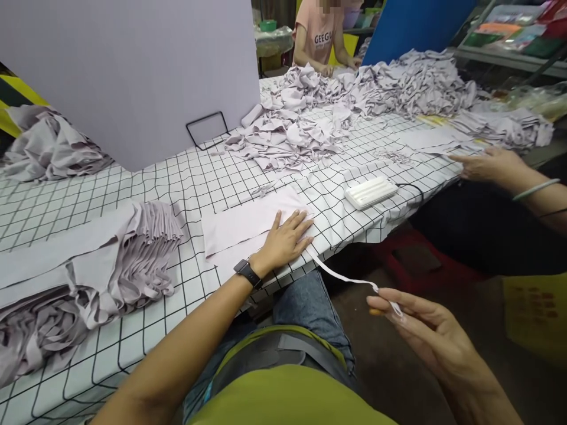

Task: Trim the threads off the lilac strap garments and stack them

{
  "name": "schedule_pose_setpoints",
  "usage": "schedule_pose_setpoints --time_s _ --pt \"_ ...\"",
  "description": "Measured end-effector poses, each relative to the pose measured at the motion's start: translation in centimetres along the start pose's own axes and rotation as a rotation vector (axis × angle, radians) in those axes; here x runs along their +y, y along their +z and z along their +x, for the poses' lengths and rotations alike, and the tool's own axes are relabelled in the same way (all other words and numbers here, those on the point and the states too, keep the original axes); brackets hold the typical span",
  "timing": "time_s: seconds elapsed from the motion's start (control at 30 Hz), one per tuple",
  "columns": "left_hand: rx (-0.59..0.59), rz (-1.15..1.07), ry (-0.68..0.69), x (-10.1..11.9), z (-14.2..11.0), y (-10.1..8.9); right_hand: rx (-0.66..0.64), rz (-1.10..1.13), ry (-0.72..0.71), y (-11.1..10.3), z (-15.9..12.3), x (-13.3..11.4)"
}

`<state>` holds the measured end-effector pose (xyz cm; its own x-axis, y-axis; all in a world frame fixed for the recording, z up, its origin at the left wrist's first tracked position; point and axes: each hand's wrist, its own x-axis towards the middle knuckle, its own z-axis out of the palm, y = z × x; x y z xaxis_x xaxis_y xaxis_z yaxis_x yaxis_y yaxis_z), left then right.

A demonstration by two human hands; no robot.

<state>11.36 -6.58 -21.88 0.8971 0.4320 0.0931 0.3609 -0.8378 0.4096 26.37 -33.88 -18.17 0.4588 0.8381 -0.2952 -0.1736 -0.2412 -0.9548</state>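
A flat, pale pink fabric piece (239,227) lies on the checked tablecloth in front of me. My left hand (286,239) presses on its right end, palm down with the fingers spread. From under that end a white cord (339,275) runs off the table edge to the right. Its far end, which looks knotted and looped, is pinched between the thumb and fingers of my right hand (425,330), held below table height. A small orange thing (376,311) shows at my right fingers; I cannot tell what it is.
Stacked fabric pieces (146,254) lie at the left. A white power strip (371,192) sits near the front edge. Heaped fabric (292,133) covers the back of the table. A co-worker's hand (491,164) reaches in at right; another person (321,38) works across the table.
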Motion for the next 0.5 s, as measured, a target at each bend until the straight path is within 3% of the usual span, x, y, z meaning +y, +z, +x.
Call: schedule_pose_setpoints --time_s 0.17,0.23,0.37,0.5 --pt "0.377 -0.345 0.031 2.0 -2.1 -1.4 -0.021 -0.157 -0.029 3.2 3.4 -1.6" --pt "0.465 -0.507 0.021 3.4 -3.4 -2.4 -0.056 -0.236 -0.05 4.5 4.8 -2.4" --pt "0.391 -0.743 -0.08 5.3 -5.2 -3.8 -0.158 -0.374 -0.205 6.9 7.5 -3.6" --pt "0.371 -0.777 -0.146 5.3 -5.7 -3.9 -0.27 -0.508 -0.317 8.2 9.3 -3.8"
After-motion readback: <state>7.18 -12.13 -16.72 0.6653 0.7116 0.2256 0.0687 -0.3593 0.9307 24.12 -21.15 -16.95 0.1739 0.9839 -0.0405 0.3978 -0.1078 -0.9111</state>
